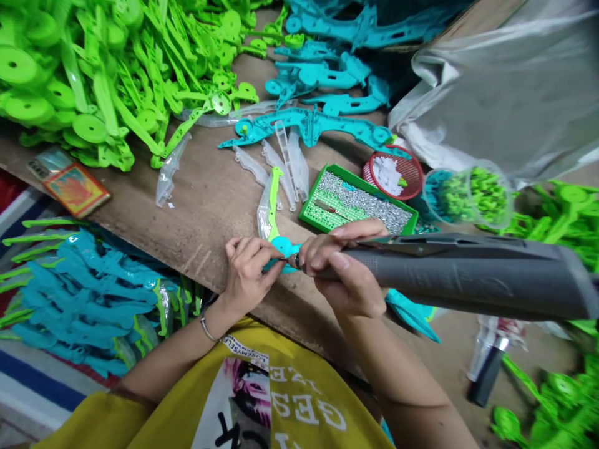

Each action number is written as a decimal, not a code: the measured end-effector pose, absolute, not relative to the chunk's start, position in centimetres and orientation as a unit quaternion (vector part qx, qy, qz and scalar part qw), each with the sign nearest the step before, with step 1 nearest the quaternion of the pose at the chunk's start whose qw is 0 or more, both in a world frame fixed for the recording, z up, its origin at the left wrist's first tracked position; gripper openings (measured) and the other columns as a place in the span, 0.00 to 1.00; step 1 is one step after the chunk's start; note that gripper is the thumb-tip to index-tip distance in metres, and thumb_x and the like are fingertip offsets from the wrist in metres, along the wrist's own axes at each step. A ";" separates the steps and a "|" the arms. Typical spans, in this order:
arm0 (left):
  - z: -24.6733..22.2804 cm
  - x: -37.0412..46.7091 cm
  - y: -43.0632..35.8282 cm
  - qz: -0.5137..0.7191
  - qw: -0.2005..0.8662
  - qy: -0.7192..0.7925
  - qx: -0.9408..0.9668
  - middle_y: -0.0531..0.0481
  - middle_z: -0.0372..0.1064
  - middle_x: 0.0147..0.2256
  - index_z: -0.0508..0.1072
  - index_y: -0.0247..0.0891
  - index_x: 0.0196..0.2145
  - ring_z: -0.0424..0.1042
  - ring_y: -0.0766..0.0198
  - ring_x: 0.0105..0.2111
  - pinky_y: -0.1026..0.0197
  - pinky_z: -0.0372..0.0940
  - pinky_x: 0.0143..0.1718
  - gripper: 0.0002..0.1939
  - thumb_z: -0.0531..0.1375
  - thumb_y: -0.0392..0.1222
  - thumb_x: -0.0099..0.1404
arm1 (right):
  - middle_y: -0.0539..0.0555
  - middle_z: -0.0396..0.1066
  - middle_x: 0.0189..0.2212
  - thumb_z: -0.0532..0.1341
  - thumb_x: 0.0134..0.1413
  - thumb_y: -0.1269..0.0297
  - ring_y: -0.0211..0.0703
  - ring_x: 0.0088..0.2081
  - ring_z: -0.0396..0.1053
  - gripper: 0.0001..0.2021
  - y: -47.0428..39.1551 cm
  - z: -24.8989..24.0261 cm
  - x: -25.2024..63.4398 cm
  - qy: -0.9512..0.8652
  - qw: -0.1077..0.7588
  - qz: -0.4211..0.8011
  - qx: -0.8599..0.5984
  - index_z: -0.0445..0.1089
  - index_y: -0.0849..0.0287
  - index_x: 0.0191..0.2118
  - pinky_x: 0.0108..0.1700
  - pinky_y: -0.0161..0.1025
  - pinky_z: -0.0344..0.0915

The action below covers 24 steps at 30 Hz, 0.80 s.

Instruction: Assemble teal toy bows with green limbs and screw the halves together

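Note:
My right hand (pixel 349 274) grips a dark grey electric screwdriver (pixel 449 274) near its nose, its long body lying across to the right. The bit end points left, at the fingertips of my left hand (pixel 253 268). Those fingers are pinched close to the bit; whatever sits between them is too small to make out. Just under both hands is a teal plastic part (pixel 282 245), mostly covered by them. A lime-green arm (pixel 274 202) with a translucent piece along it extends upward from that part.
A green tray (pixel 306 215) holds many small screws and a small red-handled screwdriver. Behind it stand a red basket (pixel 414 181) and clear tubs (pixel 489 196) of small parts. Lime-green parts (pixel 93 81) heap up at left; teal frames (pixel 322 125) lie behind. A black-handled tool (pixel 486 377) rests at right.

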<state>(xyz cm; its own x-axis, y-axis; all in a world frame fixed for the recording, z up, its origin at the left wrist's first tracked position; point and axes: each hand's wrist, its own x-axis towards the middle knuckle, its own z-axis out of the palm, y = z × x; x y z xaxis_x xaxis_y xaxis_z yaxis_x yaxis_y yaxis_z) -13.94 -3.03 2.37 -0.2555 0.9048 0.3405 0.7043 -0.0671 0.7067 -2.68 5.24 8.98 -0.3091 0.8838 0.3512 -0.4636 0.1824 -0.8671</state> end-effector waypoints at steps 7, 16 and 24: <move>2.4 -13.9 -2.9 0.409 0.088 0.675 0.607 0.54 0.75 0.34 0.74 0.43 0.32 0.71 0.60 0.38 0.48 0.52 0.53 0.03 0.61 0.40 0.66 | 0.45 0.70 0.20 0.64 0.53 0.65 0.39 0.18 0.64 0.08 5.2 8.9 -2.2 -0.544 0.544 0.605 -0.205 0.69 0.53 0.40 0.24 0.42 0.65; 3.0 -13.9 -3.2 0.378 0.057 0.675 0.631 0.56 0.77 0.35 0.75 0.43 0.32 0.72 0.60 0.39 0.44 0.48 0.57 0.03 0.63 0.40 0.65 | 0.45 0.69 0.20 0.63 0.55 0.66 0.40 0.19 0.66 0.09 5.2 8.6 -1.6 -0.574 0.511 0.603 -0.215 0.67 0.52 0.42 0.25 0.42 0.68; 3.0 -14.1 -3.1 0.382 0.061 0.659 0.644 0.56 0.78 0.34 0.74 0.43 0.33 0.72 0.59 0.39 0.42 0.46 0.58 0.04 0.62 0.40 0.67 | 0.44 0.69 0.21 0.63 0.56 0.65 0.39 0.21 0.68 0.10 5.0 8.3 -1.2 -0.598 0.480 0.603 -0.222 0.65 0.52 0.43 0.27 0.41 0.68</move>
<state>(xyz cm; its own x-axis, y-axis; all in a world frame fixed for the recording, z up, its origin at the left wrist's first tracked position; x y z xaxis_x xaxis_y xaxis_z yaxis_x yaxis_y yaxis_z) -14.14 -3.11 3.01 -0.1620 0.8968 0.4117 0.8029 -0.1227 0.5833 -1.24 5.04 8.33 -0.4405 0.8438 0.3064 -0.3136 0.1751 -0.9333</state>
